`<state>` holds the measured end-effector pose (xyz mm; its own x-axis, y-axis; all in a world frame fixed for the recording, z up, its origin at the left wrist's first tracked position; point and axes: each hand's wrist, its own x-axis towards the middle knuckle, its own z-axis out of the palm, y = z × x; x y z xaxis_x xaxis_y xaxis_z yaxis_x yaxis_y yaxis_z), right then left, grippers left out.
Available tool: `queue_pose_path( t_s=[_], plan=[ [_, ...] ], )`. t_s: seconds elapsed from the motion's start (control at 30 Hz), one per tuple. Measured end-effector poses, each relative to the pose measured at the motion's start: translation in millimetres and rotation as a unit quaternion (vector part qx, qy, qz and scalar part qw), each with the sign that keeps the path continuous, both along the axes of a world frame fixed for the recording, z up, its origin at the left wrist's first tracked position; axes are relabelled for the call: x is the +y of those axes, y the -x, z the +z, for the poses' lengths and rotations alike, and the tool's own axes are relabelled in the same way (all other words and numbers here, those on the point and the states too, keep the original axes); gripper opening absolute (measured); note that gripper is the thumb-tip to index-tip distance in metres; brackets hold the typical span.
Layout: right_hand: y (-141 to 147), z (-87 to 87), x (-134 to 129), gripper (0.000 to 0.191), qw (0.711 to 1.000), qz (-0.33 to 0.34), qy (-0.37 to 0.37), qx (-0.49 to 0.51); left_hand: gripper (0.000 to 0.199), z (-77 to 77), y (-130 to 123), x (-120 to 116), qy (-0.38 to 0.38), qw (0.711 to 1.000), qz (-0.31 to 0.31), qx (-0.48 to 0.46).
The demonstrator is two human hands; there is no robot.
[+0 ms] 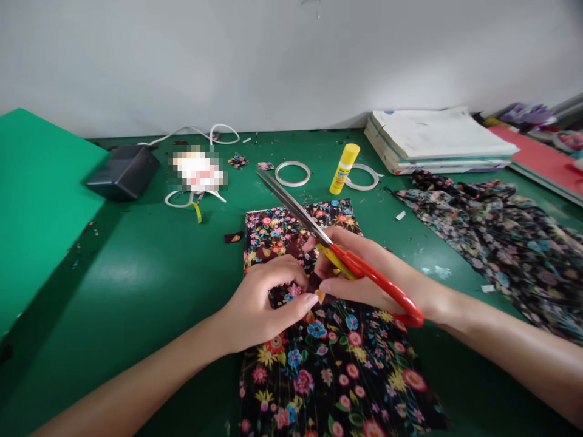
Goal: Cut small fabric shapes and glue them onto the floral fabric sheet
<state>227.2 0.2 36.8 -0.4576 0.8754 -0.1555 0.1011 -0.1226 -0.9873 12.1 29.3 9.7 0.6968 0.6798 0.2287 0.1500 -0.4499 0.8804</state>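
Scissors (pixel 336 248) aim toward ten o'clock, tucked in the right hand (pixel 380 250) seemingly for handiness, while it and the left hand (pixel 260 303) pinch a dark scrap (pixel 314 283).

There were one left hand (pixel 266 297) and one right hand (pixel 387 261); one pair of scissors (pixel 325 238); one glue stick (pixel 345 169); two white rings (pixel 292 184) (pixel 364 188); two large floral cloths (pixel 328 370) (pixel 514 261); one dark box (pixel 124 173); one green board (pixel 43 206); one red board (pixel 542 155); one stack of books (pixel 437 136); one worktop (pixel 182 273).

A dark box (pixel 124 173) sits by a green board (pixel 40 206); a yellow-capped glue stick (pixel 341 175) stands near stacked books (pixel 437 136).
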Motion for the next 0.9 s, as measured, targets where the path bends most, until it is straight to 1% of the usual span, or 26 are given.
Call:
queue_pose_path(
  t_s=[0.07,0.17,0.23,0.3,0.37,0.57,0.73,0.9],
  plan=[
    [1.7,0.5,-0.9,0.040,1.000,-0.003,-0.001,0.004,0.018,-0.9,-1.4,0.1,-0.007,1.000,-0.001,0.004],
    [2.4,3.8,-0.8,0.044,1.000,-0.022,-0.006,0.013,0.014,-2.6,-1.9,-0.2,0.001,1.000,0.011,0.000],
    [1.5,6.1,0.5,0.045,0.999,-0.037,-0.014,0.000,0.014,-3.9,-1.1,-0.2,0.018,0.999,0.051,-0.004],
    [0.6,7.0,2.3,0.044,0.999,-0.044,-0.021,-0.019,0.020,-5.3,-0.1,0.2,0.035,0.995,0.093,-0.007],
    [0.6,6.4,3.9,0.043,0.999,-0.047,-0.019,-0.011,0.023,-6.3,0.4,0.6,0.051,0.993,0.108,-0.008],
    [4.3,3.6,4.9,0.042,0.998,-0.058,0.004,0.040,0.020,-4.0,0.6,0.3,0.066,0.994,0.081,0.016],
    [8.0,2.2,2.5,0.042,0.997,-0.049,0.012,0.065,0.014,-2.7,1.1,1.2,0.054,0.998,0.025,0.033],
    [8.6,0.1,1.7,0.039,0.996,-0.046,-0.021,0.067,0.015,-5.1,1.2,0.6,0.068,0.997,0.017,0.021]
  ],
)
